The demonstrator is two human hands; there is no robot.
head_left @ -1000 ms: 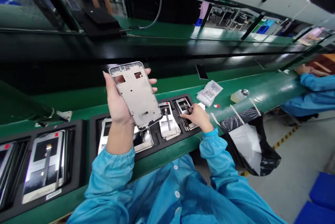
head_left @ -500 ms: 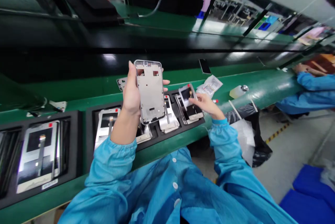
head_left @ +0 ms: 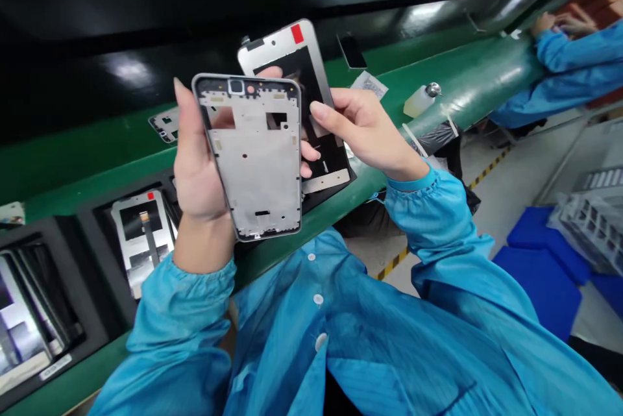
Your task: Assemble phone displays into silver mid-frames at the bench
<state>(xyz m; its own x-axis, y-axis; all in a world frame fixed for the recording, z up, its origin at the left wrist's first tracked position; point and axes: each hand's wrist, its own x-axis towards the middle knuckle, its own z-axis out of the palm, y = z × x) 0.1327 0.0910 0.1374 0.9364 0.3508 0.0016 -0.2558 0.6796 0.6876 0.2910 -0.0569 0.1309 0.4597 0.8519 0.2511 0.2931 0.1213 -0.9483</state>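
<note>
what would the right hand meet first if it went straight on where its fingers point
Beyond the screen panel it holds, the right hand would probably meet the phone frame in the left hand; depth is unclear, so the left fingers behind the frame might come first.

I see a metal-topped bottle (head_left: 419, 102) of yellowish liquid on the green bench (head_left: 467, 82) — farther right, another person's blue sleeve (head_left: 584, 56). Yellow-and-black tape (head_left: 490, 167) crosses the grey floor (head_left: 516, 189) — flat-topped blue objects (head_left: 540, 289) nearby.
</note>
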